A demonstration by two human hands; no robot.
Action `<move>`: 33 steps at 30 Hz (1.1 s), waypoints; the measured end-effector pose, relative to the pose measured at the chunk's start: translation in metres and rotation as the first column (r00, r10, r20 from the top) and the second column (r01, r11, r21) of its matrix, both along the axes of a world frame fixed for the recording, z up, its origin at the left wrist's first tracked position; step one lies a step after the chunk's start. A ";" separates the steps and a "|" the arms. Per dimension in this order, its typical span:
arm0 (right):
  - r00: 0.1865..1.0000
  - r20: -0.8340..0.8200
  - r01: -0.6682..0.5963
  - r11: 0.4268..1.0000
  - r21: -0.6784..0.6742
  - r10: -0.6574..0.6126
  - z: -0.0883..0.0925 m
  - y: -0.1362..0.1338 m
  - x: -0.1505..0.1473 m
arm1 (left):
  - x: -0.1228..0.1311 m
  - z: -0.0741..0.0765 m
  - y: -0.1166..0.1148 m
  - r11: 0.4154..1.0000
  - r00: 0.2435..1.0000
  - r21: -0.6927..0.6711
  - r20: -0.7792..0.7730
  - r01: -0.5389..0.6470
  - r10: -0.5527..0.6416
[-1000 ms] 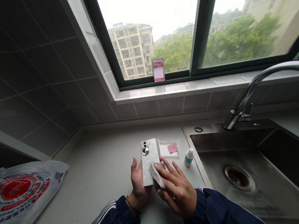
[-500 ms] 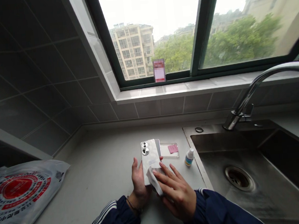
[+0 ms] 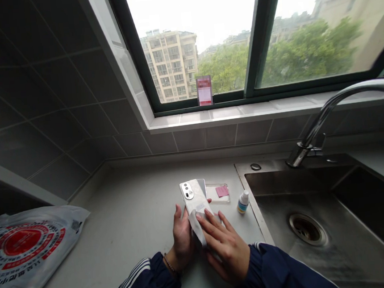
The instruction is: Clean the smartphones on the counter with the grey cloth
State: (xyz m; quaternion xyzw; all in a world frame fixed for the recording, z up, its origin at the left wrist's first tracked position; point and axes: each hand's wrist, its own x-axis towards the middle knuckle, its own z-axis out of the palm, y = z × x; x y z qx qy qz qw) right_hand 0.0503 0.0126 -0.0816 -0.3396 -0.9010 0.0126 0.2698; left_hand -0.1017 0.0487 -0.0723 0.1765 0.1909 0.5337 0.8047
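My left hand [image 3: 182,237] grips a white phone [image 3: 193,196] from below, back side up, with its camera ring toward the window. My right hand [image 3: 225,245] presses a small white cloth [image 3: 196,223] against the lower part of the phone's back, fingers closed on the cloth. Both hands hover just above the grey counter [image 3: 134,220], left of the sink [image 3: 320,222].
A clear case with a pink sticker [image 3: 218,192] lies on the counter behind the phone, and a small dropper bottle [image 3: 242,202] stands at the sink's edge. A printed plastic bag [image 3: 23,253] sits far left. A faucet [image 3: 330,109] arches over the sink at right.
The phone has tilted, its top now leaning left. My left hand has shifted right under it and my right hand with the cloth has slid slightly down the phone's back.
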 end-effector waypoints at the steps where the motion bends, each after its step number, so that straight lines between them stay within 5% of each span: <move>1: 1.000 0.010 -0.008 1.000 -0.008 0.008 0.001 0.000 0.000 | 0.000 0.000 0.000 1.000 1.000 0.001 0.000 0.009 -0.009; 17: 0.996 -0.087 -0.009 0.996 0.093 0.017 -0.009 0.003 0.000 | -0.003 0.000 0.003 0.999 1.000 -0.033 0.022 0.011 -0.010; 24: 0.994 -0.076 0.083 0.995 0.054 -0.078 -0.006 0.003 0.001 | -0.001 0.002 0.003 0.999 0.999 -0.010 0.026 -0.041 0.041; 33: 0.999 -0.004 -0.042 0.998 0.038 0.042 0.004 0.000 0.002 | -0.001 0.000 0.000 0.999 0.999 -0.022 0.034 0.024 -0.023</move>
